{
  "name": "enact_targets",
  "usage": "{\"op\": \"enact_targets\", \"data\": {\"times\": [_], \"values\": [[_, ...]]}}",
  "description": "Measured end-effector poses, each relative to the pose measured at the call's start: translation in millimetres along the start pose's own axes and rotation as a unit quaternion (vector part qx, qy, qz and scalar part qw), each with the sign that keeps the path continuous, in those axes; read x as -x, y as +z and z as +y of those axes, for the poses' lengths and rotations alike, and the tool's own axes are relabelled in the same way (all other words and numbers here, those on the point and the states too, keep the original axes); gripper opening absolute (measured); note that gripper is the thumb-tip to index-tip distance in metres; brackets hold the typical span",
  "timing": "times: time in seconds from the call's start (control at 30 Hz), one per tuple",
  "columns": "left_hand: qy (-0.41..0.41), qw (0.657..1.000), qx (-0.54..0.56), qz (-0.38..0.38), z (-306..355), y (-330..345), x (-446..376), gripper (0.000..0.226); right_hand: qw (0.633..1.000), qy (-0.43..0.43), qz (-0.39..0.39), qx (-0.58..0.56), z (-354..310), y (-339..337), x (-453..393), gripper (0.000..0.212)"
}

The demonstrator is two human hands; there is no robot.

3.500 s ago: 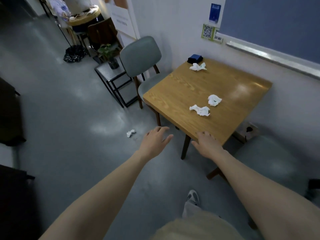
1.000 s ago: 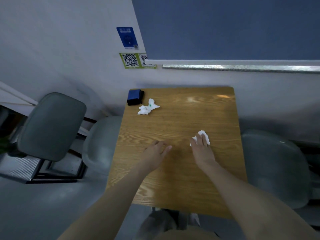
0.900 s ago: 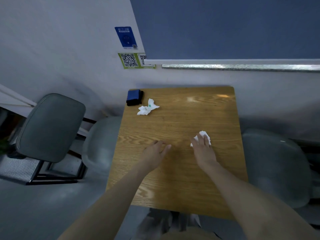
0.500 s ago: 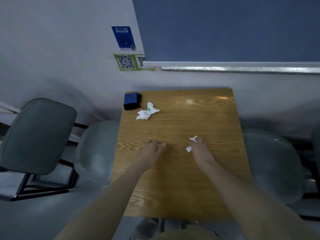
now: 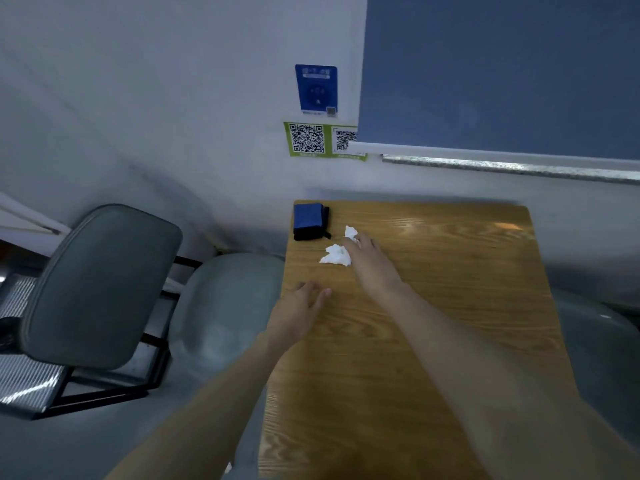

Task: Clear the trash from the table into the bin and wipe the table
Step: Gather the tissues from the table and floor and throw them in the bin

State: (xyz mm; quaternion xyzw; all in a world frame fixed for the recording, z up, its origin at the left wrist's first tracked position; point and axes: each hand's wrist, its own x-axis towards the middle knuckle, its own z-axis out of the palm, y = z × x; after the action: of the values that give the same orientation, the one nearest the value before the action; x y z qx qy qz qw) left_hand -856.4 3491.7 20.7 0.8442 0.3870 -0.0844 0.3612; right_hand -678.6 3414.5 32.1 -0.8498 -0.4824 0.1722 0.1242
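Observation:
A white crumpled tissue (image 5: pixel 334 255) lies near the far left corner of the wooden table (image 5: pixel 450 306). My right hand (image 5: pixel 367 261) reaches across to it, with the fingers curled down over its right part; the palm side is hidden. My left hand (image 5: pixel 301 306) rests flat on the table by the left edge, fingers straight, holding nothing. A blue and black folded item (image 5: pixel 309 221) sits in the far left corner, just beyond the tissue.
The table's far edge stands against the wall. A grey chair (image 5: pixel 100 285) with its seat (image 5: pixel 221 306) stands close to the table's left side. Another grey seat (image 5: pixel 599 344) is at the right.
My right hand closed on the tissue in the middle of the table, then moved to the far left onto the other tissue. My left hand slid toward the left edge.

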Motion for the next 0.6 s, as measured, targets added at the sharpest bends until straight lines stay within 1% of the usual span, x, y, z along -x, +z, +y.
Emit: {"op": "enact_targets", "data": {"times": [0.03,0.1,0.17,0.23,0.33,0.43,0.5,0.6], "values": [[0.001,1.0,-0.003,0.004,-7,-3,-5,0.052,1.0,0.007,-0.006,0.003,-6,1,-12,0.079],[0.009,1.0,0.011,0.008,-15,-6,-18,0.047,0.999,0.042,-0.029,0.008,-9,4,-28,0.081],[0.016,0.999,0.052,-0.002,-17,-6,-35,0.046,0.995,0.083,-0.053,0.001,-8,13,-39,0.076],[0.016,0.995,0.092,-0.018,-12,-6,-52,0.049,0.992,0.103,-0.075,-0.007,-5,22,-45,0.068],[0.024,0.988,0.146,-0.033,-2,-3,-71,0.056,0.991,0.109,-0.08,-0.004,-1,31,-48,0.065],[0.02,0.976,0.209,-0.05,4,-2,-78,0.055,0.99,0.105,-0.089,-0.017,0,34,-45,0.074],[-0.002,0.962,0.265,-0.066,5,0,-77,0.047,0.989,0.096,-0.111,-0.016,-3,36,-39,0.078],[-0.056,0.933,0.344,-0.092,6,5,-66,0.041,0.987,0.083,-0.134,-0.021,-6,42,-30,0.071]]}}
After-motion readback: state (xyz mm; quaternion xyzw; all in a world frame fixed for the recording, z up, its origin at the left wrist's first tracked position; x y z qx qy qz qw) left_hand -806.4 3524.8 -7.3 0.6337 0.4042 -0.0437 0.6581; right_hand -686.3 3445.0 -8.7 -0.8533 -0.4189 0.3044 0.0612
